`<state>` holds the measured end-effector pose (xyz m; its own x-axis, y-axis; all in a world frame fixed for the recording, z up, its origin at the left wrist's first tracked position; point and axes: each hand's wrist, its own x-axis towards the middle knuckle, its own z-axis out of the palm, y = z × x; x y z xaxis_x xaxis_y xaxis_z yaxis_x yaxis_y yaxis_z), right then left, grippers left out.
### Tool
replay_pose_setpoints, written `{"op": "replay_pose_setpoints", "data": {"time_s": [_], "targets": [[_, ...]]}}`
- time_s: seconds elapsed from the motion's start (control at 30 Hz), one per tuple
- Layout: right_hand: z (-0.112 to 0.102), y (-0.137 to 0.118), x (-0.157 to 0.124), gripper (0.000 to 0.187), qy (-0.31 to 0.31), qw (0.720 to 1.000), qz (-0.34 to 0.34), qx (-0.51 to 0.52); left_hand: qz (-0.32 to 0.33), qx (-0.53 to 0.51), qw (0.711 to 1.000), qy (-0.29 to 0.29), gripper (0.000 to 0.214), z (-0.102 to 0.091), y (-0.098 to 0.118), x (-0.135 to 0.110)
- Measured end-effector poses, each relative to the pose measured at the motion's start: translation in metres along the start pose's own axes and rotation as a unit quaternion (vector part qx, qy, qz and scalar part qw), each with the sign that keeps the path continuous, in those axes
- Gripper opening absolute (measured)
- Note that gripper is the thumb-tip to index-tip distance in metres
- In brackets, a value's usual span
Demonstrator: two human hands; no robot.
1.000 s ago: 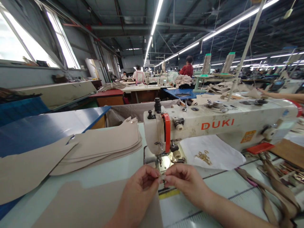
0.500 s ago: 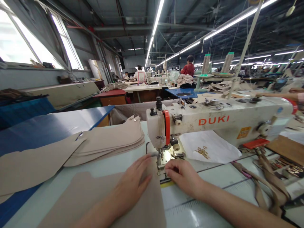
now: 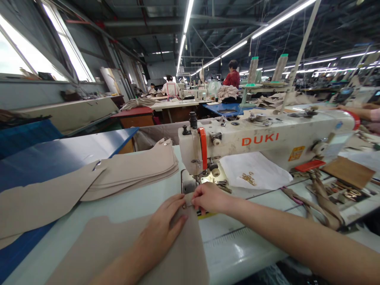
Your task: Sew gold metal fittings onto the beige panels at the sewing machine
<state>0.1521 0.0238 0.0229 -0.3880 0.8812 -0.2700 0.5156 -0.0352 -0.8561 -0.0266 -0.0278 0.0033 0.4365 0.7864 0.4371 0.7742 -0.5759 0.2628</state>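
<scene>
My left hand (image 3: 164, 227) lies flat with fingers stretched out on a beige leather panel (image 3: 118, 253), pressing it to the table near the needle of the white DUKI sewing machine (image 3: 267, 140). My right hand (image 3: 209, 198) is curled with its fingers pinched at the panel's top edge, right under the presser foot (image 3: 196, 183). What it pinches is too small to make out.
A stack of cut beige panels (image 3: 133, 168) lies to the left, by a blue table (image 3: 53, 158). White paper with small brass rings (image 3: 249, 178) sits behind the machine arm. Beige straps (image 3: 323, 202) and hardware lie right. Other people work at far tables.
My left hand went from pinching a small piece to lying flat on the panel. My right hand moved left to the panel's edge under the foot. The view shifted slightly.
</scene>
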Motion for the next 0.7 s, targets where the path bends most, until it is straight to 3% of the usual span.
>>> {"op": "replay_pose_setpoints", "data": {"time_s": [0.1, 0.33, 0.47, 0.7], "targets": [[-0.002, -0.004, 0.001, 0.020, -0.012, 1.000, 0.011, -0.013, 0.041, 0.007, 0.999, 0.034, 0.019, -0.001, 0.002, 0.011], [-0.004, -0.007, 0.006, 0.022, -0.019, 0.999, 0.033, -0.024, 0.114, 0.036, 0.990, 0.069, 0.022, 0.008, 0.011, 0.024], [-0.004, -0.007, 0.006, 0.021, -0.019, 0.999, 0.036, -0.030, 0.112, 0.042, 0.990, 0.081, 0.021, 0.014, 0.011, 0.023], [0.000, 0.004, 0.008, 0.018, -0.024, 0.999, 0.005, -0.040, 0.059, 0.027, 0.997, 0.050, 0.019, 0.013, 0.017, 0.018]]}}
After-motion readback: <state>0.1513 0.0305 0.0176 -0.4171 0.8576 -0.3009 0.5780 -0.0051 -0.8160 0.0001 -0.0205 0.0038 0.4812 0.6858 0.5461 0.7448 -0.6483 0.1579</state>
